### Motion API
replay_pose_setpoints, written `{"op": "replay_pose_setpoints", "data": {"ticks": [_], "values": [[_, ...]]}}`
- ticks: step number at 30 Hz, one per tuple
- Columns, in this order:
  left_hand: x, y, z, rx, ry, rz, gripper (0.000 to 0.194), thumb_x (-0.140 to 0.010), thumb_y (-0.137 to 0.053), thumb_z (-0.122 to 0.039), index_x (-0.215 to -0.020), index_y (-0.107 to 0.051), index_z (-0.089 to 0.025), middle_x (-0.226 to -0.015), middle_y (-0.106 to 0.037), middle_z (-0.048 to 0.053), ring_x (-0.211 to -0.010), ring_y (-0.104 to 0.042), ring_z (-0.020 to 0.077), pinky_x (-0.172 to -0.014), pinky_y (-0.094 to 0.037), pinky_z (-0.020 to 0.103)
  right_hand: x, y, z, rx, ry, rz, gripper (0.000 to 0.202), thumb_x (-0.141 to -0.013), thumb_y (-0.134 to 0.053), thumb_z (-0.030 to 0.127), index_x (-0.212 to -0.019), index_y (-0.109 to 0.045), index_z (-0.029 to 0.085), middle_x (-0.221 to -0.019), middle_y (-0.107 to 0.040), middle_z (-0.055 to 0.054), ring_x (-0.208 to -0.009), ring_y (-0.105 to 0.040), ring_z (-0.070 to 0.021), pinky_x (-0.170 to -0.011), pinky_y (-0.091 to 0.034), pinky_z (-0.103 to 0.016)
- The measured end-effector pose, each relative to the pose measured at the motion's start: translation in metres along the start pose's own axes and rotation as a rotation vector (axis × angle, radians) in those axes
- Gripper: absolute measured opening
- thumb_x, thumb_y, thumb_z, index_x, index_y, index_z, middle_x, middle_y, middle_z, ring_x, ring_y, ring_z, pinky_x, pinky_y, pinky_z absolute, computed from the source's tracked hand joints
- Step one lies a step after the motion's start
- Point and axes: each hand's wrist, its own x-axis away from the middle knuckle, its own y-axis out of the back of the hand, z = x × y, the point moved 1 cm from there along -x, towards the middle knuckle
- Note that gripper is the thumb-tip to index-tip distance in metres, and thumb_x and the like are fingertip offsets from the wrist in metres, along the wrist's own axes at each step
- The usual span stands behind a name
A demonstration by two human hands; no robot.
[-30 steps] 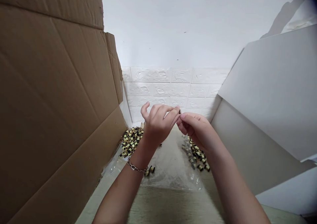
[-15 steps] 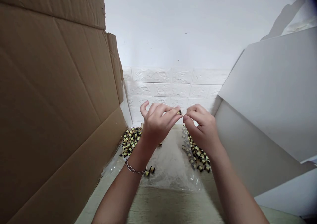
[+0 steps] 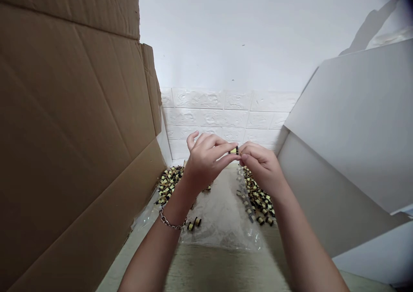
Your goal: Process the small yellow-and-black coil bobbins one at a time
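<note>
My left hand [image 3: 209,156] pinches a small yellow-wrapped coil bobbin [image 3: 234,151] with black ends between thumb and fingers, held up above the work surface. Close against its right end, my right hand [image 3: 261,163] has thumb and forefinger pressed together on what looks like a thin copper-coloured wire lead [image 3: 240,153]. Most of that wire is hidden by the fingertips. Similar bobbins lie in a left pile [image 3: 170,182] behind my left forearm and in a right pile [image 3: 258,195] beside my right wrist.
A clear plastic bag [image 3: 222,219] lies flat between the piles, with a few loose bobbins [image 3: 194,223] at its left. A tall cardboard sheet [image 3: 80,111] walls the left side. White panels [image 3: 348,124] stand at right, and a white brick-patterned wall [image 3: 206,111] closes the back.
Both hands have come slightly lower, and the bobbin has turned so more of its yellow side shows. My right hand's fingers have closed in nearer to the bobbin's end.
</note>
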Motion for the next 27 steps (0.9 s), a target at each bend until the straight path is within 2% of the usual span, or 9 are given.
{"op": "replay_pose_setpoints", "data": {"ticks": [6, 11, 15, 20, 23, 27], "values": [[-0.003, 0.002, 0.000, 0.223, 0.087, 0.079, 0.017, -0.070, -0.060, -0.036, -0.080, -0.064, -0.024, -0.075, -0.061, 0.000, -0.076, -0.053, 0.0129, -0.085, -0.030, 0.033, 0.001, 0.002, -0.004, -0.160, -0.048, 0.058, 0.024, -0.081, -0.040, 0.021, -0.060, -0.048, 0.018, -0.064, -0.049, 0.001, -0.064, -0.047, -0.0115, -0.061, -0.037, -0.025], [-0.004, -0.002, 0.003, 0.573, 0.205, 0.170, 0.017, -0.069, -0.062, -0.032, -0.081, -0.064, -0.020, -0.080, -0.061, 0.002, -0.079, -0.053, 0.0133, -0.077, -0.038, 0.028, 0.000, 0.006, -0.002, -0.142, -0.008, 0.037, 0.024, -0.081, -0.042, 0.019, -0.058, -0.048, 0.017, -0.070, -0.047, 0.000, -0.071, -0.046, -0.0116, -0.065, -0.036, -0.025], [-0.003, -0.005, 0.005, 0.798, 0.335, 0.310, 0.018, -0.070, -0.060, -0.033, -0.081, -0.063, -0.019, -0.083, -0.062, 0.003, -0.079, -0.054, 0.0133, -0.073, -0.041, 0.026, 0.002, 0.012, 0.000, -0.088, -0.041, 0.039, 0.023, -0.080, -0.043, 0.018, -0.058, -0.049, 0.017, -0.072, -0.042, 0.000, -0.069, -0.043, -0.0105, -0.064, -0.034, -0.025], [-0.003, -0.006, 0.003, 0.937, 0.425, 0.437, 0.022, -0.071, -0.058, -0.035, -0.083, -0.063, -0.017, -0.087, -0.063, 0.004, -0.082, -0.055, 0.0142, -0.073, -0.041, 0.027, 0.003, 0.020, 0.005, -0.051, -0.103, 0.091, 0.024, -0.080, -0.043, 0.018, -0.057, -0.048, 0.016, -0.069, -0.039, 0.001, -0.066, -0.040, -0.0095, -0.060, -0.032, -0.024], [-0.003, -0.007, 0.002, 0.981, 0.433, 0.461, 0.022, -0.071, -0.058, -0.035, -0.083, -0.063, -0.017, -0.086, -0.063, 0.004, -0.081, -0.055, 0.0138, -0.073, -0.041, 0.026, 0.004, 0.023, 0.008, -0.074, -0.159, 0.152, 0.025, -0.080, -0.043, 0.020, -0.055, -0.045, 0.016, -0.064, -0.039, 0.002, -0.061, -0.038, -0.0088, -0.056, -0.030, -0.023], [-0.003, -0.009, 0.002, 0.954, 0.462, 0.466, 0.024, -0.070, -0.059, -0.036, -0.083, -0.063, -0.016, -0.086, -0.063, 0.004, -0.080, -0.054, 0.0134, -0.072, -0.040, 0.026, 0.007, 0.025, 0.008, -0.134, -0.318, 0.214, 0.027, -0.080, -0.042, 0.026, -0.055, -0.042, 0.016, -0.053, -0.032, 0.004, -0.051, -0.030, -0.0074, -0.048, -0.024, -0.022]]}}
